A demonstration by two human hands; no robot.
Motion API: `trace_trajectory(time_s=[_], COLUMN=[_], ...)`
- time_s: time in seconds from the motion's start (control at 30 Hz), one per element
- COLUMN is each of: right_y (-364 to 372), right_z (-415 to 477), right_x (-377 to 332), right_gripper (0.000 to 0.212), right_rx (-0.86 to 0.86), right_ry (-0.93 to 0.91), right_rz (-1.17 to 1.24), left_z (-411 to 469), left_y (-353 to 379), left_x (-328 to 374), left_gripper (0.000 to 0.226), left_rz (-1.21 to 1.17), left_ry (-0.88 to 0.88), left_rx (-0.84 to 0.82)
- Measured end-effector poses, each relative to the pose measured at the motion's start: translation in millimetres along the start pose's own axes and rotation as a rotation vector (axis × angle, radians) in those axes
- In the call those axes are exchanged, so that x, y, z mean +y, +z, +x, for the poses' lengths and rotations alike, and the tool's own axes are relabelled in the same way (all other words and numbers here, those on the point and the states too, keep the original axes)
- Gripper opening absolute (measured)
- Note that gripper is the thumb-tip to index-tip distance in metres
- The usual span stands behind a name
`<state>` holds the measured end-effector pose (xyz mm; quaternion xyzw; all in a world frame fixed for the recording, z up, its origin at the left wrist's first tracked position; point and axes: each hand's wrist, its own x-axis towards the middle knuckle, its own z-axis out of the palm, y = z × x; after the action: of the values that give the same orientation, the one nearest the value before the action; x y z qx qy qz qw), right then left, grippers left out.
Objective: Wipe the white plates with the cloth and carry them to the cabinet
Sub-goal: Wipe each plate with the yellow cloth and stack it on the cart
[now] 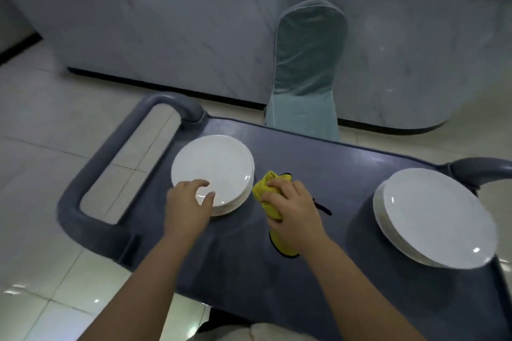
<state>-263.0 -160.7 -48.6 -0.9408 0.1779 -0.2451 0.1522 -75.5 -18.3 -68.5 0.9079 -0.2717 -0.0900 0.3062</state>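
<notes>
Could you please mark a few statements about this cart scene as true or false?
1. The right hand grips the yellow cloth. True.
2. The left hand holds a plate in the air. False: it touches the top of the left plate stack, on the grey cart.
3. The cart carries only one plate stack. False: a right plate stack sits there too.
4. A covered chair stands beyond the cart. True.

Looks like a restaurant or banquet hall: grey service cart (pixel 318 152) bearing stacked white plates (pixel 213 163), cloth-covered chair (pixel 307 63), marble-faced counter (pixel 166 22), glossy tiled floor (pixel 41 119).
</notes>
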Motion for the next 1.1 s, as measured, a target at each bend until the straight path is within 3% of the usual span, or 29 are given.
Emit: trace_trajectory(time_s=[0.13,0.23,0.4,0.57,0.77,0.83,0.9,1.1], right_y=[34.6,52.1,73.0,88.8,94.4,96.4,97.6,90.5], right_z=[26.9,40.0,48.8,51.8,53.4,54.6,54.9,50.6], right_x=[-13.2,-16.6,-21.3,-20.3,-9.7,-11.4,-14.8,-19.9], right_gripper=[0.034,0.033,0.035,0.034,0.031,0.031,0.031,0.030], right_rx=[-0.068,-0.078,-0.053,-0.019,0.046,0.066,0.076,0.074], right_ry=[0.058,0.140,0.285,0.460,0.551,0.569,0.574,0.536], right_rz=[0.029,0.029,0.042,0.100,0.120,0.132,0.139,0.153], left_z=[23.5,43.3,82.7,96.2,84.5,77.9,75.8,84.2], left_y=[-13.4,-13.4,-10.1,-14.3,-30.4,-30.8,-33.2,-60.3], left_x=[-48.9,-62.0,-77.8,-94.7,-114.1,-112.8,-110.7,-104.3], left_gripper=[0.036,0.035,0.044,0.036,0.025,0.010,0.019,0.011], left_rz=[-0.125,-0.141,-0.063,-0.503,-0.725,-0.929,-1.100,-1.150], left_ry=[-0.179,-0.296,-0.299,-0.461,-0.495,-0.596,-0.695,-0.764], left_rx=[0.000,-0.098,-0.202,-0.347,-0.175,-0.261,-0.339,-0.354])
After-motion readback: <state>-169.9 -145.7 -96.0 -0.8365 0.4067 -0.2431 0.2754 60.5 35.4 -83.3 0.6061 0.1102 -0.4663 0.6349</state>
